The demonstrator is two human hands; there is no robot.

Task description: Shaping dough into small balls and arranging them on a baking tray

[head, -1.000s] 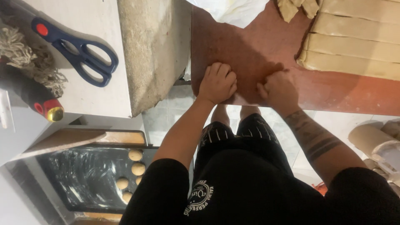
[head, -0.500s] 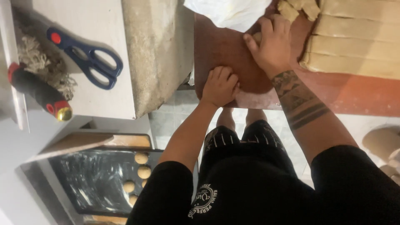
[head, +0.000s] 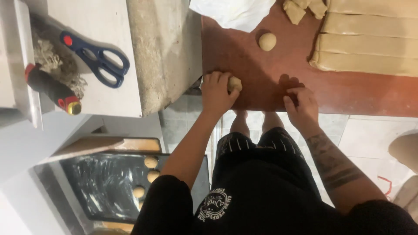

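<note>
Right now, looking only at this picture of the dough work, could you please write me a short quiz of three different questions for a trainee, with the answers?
1. True or false: the left hand touches a dough piece on the brown board.
2. Multiple choice: where are the blue scissors? A) on the brown board B) on the white surface to the left C) in the dark tray
3. Fill in: a finished dough ball lies alone on the board, beyond the right hand, near the white ____.

Key: 1 true; 2 B; 3 cloth or paper, which of the two is unclear.
</note>
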